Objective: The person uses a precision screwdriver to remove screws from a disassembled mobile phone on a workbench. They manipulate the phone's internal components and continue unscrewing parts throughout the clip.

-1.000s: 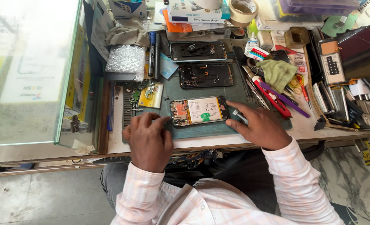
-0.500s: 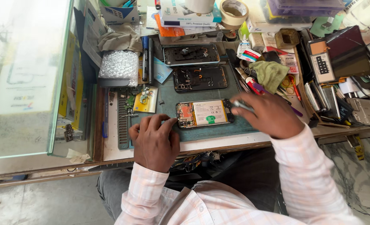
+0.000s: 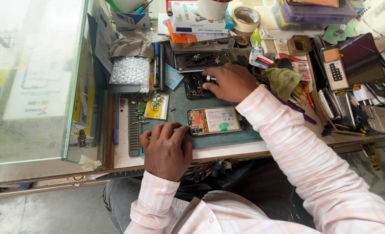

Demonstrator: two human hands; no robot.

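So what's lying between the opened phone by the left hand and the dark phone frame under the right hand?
In the head view, only bare green mat separates the opened phone from the dark phone frame; nothing else lies there.

Surface: a wooden workbench (image 3: 227, 152) carried a grey-green mat (image 3: 244, 138).
On mat: an opened phone (image 3: 216, 121) and a dark back cover (image 3: 195, 86) lay.
Bench rear: bubble wrap (image 3: 130, 71), tape roll (image 3: 246, 17), olive cloth (image 3: 282, 80).
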